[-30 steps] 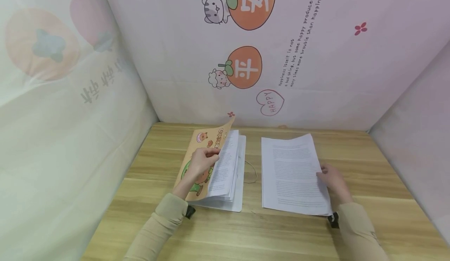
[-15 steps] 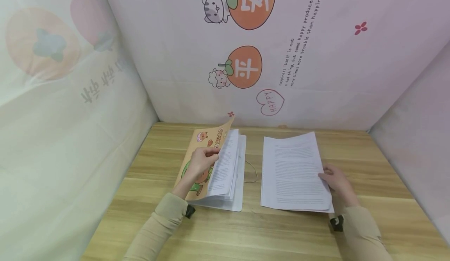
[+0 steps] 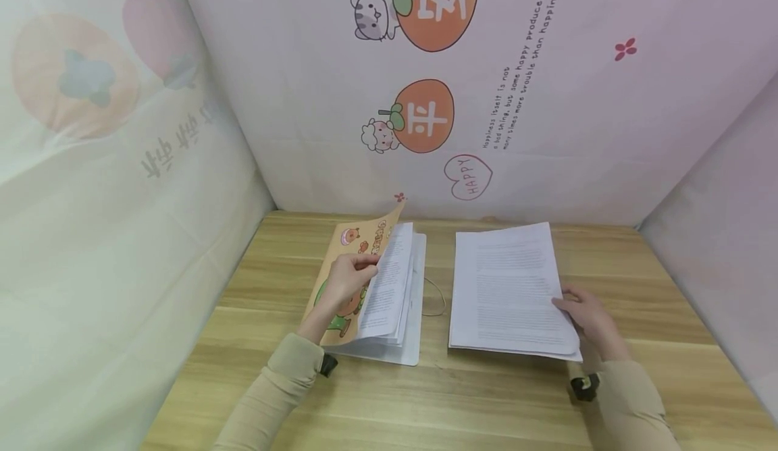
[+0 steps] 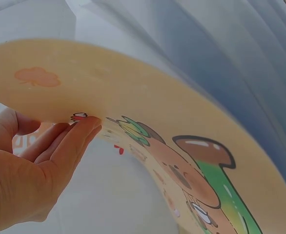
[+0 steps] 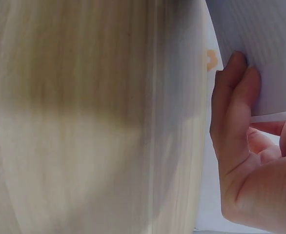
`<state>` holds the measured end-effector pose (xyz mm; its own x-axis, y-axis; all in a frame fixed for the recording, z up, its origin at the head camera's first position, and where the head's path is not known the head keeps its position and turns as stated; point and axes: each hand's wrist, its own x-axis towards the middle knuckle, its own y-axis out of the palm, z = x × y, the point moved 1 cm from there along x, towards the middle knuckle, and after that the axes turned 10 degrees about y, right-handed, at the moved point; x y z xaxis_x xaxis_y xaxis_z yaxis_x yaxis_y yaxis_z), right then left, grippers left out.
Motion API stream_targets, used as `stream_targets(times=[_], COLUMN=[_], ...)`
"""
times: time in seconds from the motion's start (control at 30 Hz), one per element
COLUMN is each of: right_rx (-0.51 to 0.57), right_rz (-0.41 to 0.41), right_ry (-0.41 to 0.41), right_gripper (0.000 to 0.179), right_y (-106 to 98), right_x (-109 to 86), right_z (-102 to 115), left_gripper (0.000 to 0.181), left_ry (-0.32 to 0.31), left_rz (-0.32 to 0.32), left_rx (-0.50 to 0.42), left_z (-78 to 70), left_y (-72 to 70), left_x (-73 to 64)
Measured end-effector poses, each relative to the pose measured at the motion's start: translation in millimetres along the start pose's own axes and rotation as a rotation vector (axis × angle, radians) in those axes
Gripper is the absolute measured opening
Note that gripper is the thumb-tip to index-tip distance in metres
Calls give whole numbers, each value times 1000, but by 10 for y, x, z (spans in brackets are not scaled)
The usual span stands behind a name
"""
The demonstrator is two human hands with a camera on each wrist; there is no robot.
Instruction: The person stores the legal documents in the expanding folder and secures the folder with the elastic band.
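In the head view my left hand (image 3: 348, 279) grips the edge of a tan cartoon-printed folder cover (image 3: 340, 248), which is lifted and bent back to the left. Under it lie printed sheets (image 3: 389, 296) inside the folder. The left wrist view shows the fingers at the curved cover (image 4: 133, 83) from close by. To the right, my right hand (image 3: 588, 312) pinches the right edge of a stack of printed papers (image 3: 504, 289). That stack is tilted, its near edge raised off the table. In the right wrist view, fingers (image 5: 240, 97) lie along the underside of the papers (image 5: 270, 48).
A thin cord loop (image 3: 439, 297) lies on the wooden table (image 3: 425, 410) between folder and stack. White printed fabric (image 3: 292, 134) walls in the back and both sides. Each wrist wears a dark strap (image 3: 585, 387).
The right hand has moved slightly right, and the paper stack has tilted up with it, its near edge rising. The left hand and the folder cover stay where they were.
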<state>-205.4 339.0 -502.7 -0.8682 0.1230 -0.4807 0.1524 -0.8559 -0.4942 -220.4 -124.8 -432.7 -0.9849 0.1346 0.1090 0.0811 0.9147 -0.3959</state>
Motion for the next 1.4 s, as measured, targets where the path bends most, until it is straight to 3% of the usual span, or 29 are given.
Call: stream_targets(times=[0.17, 0.6, 0.9, 1.13, 1.4], right_rx=[74, 231, 214, 111, 82], right_rz=[20, 105, 142, 76, 84], right_ry=[5, -15, -47, -56, -56], right_gripper=[58, 55, 55, 53, 53], right_y=[49, 308, 426, 482, 547], right_x=[-31, 11, 11, 15, 37], right_z=[27, 113, 213, 270, 346], left_gripper=[31, 32, 30, 31, 31], left_ry=[5, -1, -3, 7, 5], left_rz=[-8, -15, -20, -28, -33], left_rx=[10, -66, -35, -19, -31], left_z=[-9, -17, -20, -9, -3], left_y=[-9, -26, -43, -41, -35], left_x=[1, -5, 0, 6, 3])
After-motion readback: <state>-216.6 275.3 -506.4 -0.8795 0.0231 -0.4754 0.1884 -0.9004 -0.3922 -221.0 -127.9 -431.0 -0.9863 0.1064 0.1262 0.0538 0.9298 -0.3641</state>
